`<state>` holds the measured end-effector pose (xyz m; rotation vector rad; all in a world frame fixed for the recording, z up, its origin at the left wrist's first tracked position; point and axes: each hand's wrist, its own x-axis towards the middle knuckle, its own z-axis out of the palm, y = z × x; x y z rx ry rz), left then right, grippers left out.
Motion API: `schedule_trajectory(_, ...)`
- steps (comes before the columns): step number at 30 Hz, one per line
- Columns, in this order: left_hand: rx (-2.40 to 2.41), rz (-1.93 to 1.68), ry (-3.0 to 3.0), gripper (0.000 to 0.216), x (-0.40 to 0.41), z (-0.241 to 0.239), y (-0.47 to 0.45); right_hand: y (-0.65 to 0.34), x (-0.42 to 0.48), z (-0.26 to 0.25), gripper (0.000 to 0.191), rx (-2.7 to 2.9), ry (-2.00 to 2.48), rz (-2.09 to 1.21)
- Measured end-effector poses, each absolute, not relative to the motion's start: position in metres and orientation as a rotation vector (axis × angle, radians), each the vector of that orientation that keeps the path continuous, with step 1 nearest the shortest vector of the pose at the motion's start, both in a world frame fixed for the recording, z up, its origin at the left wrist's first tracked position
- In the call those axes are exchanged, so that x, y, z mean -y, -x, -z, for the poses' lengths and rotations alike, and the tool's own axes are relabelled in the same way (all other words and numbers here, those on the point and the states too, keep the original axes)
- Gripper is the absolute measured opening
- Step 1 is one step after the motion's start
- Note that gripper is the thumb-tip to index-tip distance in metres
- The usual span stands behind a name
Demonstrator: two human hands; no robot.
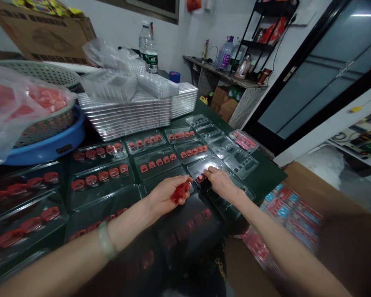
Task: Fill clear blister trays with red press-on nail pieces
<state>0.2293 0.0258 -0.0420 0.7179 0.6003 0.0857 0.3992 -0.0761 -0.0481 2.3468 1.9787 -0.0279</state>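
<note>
Two bare hands are at work over a counter [268, 173] laid out with transparent trays [157, 159]. The left hand [165, 194] is curled round a cluster of red pieces [179, 192], held above the counter; their number cannot be counted and their separate axes cannot be told. The right hand [220, 180] reaches into a tray just ahead and to the right, its fingers [208, 170] drawn nearly together beside at least one seated piece [200, 178]; whether they grip it cannot be told.

Orientation: the tray under the right hand lies flat, long axis running left to right and slanting away from the person toward the right. The trays near it follow the same line, and the seated pieces stand in single rows along it.

Count: six trays show five pieces each in full view. Nearer trays are partly hidden by the left arm or dim, and those at far left run out of view, so no total is given. Four trays at the far right show moulded cells.

Also noted: one bangle [106, 241] on the left wrist; two stacks of trays [136, 111] at the back; one blue basin [46, 146] holding a perforated basket [46, 127]; one blue-capped item [174, 76].
</note>
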Motion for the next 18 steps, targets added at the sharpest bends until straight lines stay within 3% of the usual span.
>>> schedule_trajectory(3, -0.564, -0.074, -0.657, 0.016, -0.026, 0.040, -0.233, -0.396, 0.077, 0.045, 0.026, -1.983, -2.342, 0.028)
schedule_trajectory(8, -0.520, -0.096, -0.645, 0.014, -0.021, 0.038, -0.239, -0.393, 0.081, 0.034, 0.050, -1.909, -2.546, -0.035)
schedule_trajectory(11, -0.526, -0.133, -0.690, 0.013, -0.017, 0.042, -0.243, -0.385, 0.087, 0.029, 0.038, -2.138, -2.787, 0.056)
schedule_trajectory(15, -0.563, -0.228, -0.810, 0.018, -0.013, 0.048, -0.250, -0.369, 0.097, 0.028, 0.024, -2.531, -2.966, 0.567)
schedule_trajectory(18, -0.596, -0.290, -0.915, 0.024, -0.008, 0.051, -0.253, -0.361, 0.102, 0.032, 0.018, -2.474, -3.109, 0.537)
